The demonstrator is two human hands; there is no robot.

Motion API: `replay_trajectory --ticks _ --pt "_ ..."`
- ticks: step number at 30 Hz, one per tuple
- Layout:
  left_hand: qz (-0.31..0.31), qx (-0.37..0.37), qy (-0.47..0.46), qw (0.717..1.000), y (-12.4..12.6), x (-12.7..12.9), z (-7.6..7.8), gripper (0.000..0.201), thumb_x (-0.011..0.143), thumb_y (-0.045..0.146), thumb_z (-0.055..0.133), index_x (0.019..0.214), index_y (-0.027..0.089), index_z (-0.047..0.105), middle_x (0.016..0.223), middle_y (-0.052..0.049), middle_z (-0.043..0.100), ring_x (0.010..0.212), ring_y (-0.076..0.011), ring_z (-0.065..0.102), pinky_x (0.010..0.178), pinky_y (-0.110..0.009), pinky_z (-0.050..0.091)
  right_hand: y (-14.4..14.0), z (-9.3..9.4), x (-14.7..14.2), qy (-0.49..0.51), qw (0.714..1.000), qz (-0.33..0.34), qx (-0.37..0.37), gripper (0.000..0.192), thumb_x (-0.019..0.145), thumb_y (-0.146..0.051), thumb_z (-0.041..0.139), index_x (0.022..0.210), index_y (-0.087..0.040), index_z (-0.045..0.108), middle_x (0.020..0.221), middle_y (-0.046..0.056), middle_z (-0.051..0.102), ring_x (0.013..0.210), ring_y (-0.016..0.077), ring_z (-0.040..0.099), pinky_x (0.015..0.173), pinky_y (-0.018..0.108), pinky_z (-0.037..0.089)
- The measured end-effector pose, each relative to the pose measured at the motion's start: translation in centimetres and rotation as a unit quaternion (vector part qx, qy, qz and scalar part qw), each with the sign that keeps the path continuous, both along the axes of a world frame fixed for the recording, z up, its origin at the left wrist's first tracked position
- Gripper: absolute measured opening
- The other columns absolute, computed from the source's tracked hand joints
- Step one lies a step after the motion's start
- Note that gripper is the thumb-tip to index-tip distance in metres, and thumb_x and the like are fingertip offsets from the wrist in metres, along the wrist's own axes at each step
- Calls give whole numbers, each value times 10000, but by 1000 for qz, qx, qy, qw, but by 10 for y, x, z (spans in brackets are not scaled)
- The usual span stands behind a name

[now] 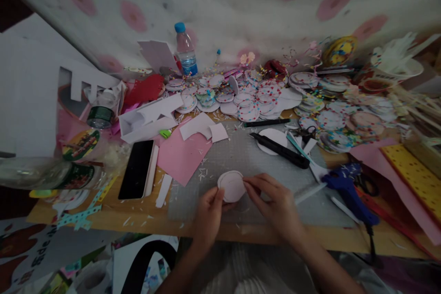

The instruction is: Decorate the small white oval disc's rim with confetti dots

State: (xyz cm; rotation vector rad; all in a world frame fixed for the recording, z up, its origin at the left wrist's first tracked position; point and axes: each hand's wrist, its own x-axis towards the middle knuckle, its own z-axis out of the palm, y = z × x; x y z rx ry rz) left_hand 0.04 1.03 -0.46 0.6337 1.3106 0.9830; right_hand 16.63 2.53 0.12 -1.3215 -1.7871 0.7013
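Paper disc (pixel 231 186), pale pink and round, is held just above the grey mat (pixel 241 156) at the table's near edge. It is pinched at its left rim by the left hand (pixel 208 216) and at its right rim by the right hand (pixel 275 202). A black knife (pixel 279 150) lies beyond, a phone (pixel 137 169) to the left.

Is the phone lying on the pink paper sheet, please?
No, the phone lies on the wooden table, just left of the pink paper sheet.
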Motion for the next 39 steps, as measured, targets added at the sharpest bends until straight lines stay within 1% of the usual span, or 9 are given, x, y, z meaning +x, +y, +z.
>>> replay_trajectory --ticks 3,6,9,14,21,25,30,35,39 --pt "-50 18 36 998 11 -13 5 442 721 576 679 710 134 680 674 -31 657 638 -184 622 603 -301 552 -3 6 10 86 992 11 -93 298 953 -331 459 908 -195 720 755 43 653 674 140 600 619 262 493" --pt "-114 52 78 989 20 -25 10 420 765 553 641 689 141 678 616 -14 626 573 -164 602 550 -259 515 -5 3 19 177 969 -29 -172 423 965 -415 397 857 -182 734 685 36 635 609 129 573 565 247 477" --pt "-152 77 86 982 24 -32 14 386 822 507 597 705 148 679 626 -14 620 589 -164 610 567 -249 511 -6 -3 19 227 944 -36 -239 392 910 -480 488 880 -175 732 702 35 650 599 125 574 553 240 483" --pt "-165 81 47 982 25 -31 22 339 843 464 594 756 159 714 664 -24 636 598 -165 606 573 -256 521 -10 1 4 277 907 33 -317 339 813 -493 621 929 -184 698 646 9 653 577 130 596 556 251 510" --pt "-120 48 13 991 23 -25 28 338 767 493 669 791 160 716 731 -39 686 585 -157 615 574 -263 525 -12 6 -6 301 899 -9 -317 294 766 -466 675 872 -192 690 665 13 672 578 129 611 551 244 515" --pt "-80 49 76 993 26 -20 28 376 706 528 705 688 158 636 567 3 607 508 -129 561 493 -222 455 -12 4 -3 301 904 -38 -300 278 771 -441 684 874 -184 713 677 17 679 595 131 615 570 245 516" --pt "-70 92 200 973 24 -17 31 431 787 528 622 566 178 500 482 44 460 472 -97 451 470 -196 350 -13 0 -7 291 916 -66 -268 248 762 -419 701 885 -209 746 743 31 725 651 156 649 632 273 542" --pt "-41 124 272 953 18 -19 32 350 813 465 622 629 172 569 528 35 503 508 -104 466 497 -194 346 -19 -8 -16 300 910 -95 -268 271 738 -427 723 910 -222 760 872 60 759 751 198 692 709 325 570" --pt "-57 127 253 957 16 -22 30 355 832 469 600 641 171 584 516 40 485 503 -105 464 498 -197 343 -23 -10 -22 305 907 -107 -271 261 735 -423 723 915 -239 768 902 54 764 803 217 702 748 351 573"
